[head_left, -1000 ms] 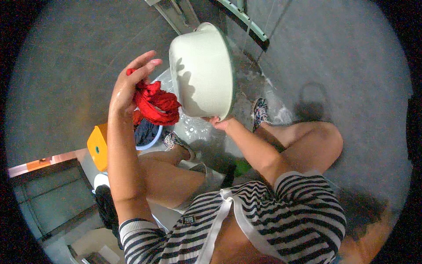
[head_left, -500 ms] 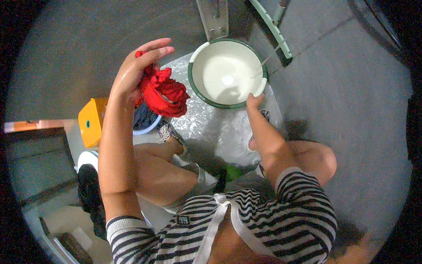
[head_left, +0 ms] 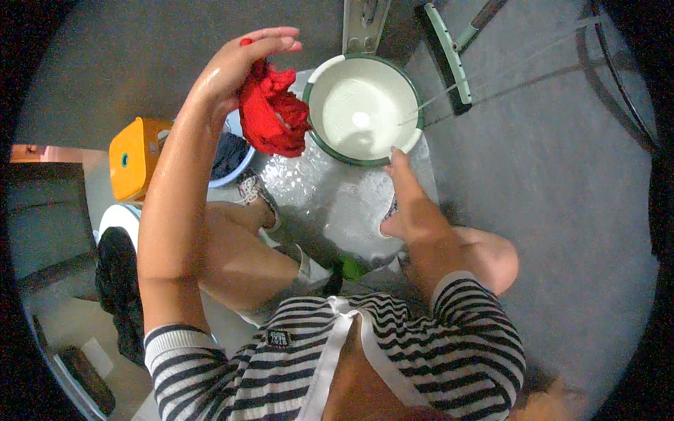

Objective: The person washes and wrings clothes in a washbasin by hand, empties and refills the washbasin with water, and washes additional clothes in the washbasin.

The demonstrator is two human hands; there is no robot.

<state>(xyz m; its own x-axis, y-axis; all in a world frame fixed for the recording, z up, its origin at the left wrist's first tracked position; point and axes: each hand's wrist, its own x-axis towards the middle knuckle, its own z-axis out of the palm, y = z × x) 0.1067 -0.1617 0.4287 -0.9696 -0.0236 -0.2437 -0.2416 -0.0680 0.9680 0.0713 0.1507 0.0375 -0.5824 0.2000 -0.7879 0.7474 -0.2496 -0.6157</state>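
A bunched-up red cloth (head_left: 275, 116) hangs from my left hand (head_left: 228, 70), held against the palm by the thumb side while some fingers stretch out above it. It hangs at the left side of a round white basin (head_left: 363, 144) with a dark green rim. Water fills part of the basin, and a thin stream runs into it from the right. Down at the basin's near right rim, my right hand (head_left: 398, 161) grips the pale handle section, its fingers partly hidden. What kind of garment or cloth the red piece is cannot be made out.
Behind my left forearm stands a blue tub (head_left: 246, 161) with dark cloth in it. A yellow stool (head_left: 131, 160) is left of that, with black cloth (head_left: 116, 270) nearer me. A green-edged floor squeegee (head_left: 449, 59) stands far right, beside a dark hose (head_left: 618, 91). The floor (head_left: 351, 210) is wet.
My left hand has moved farther away and slightly up with the red cloth. The right hand stays on the basin's rim. The whole view has shifted a little.
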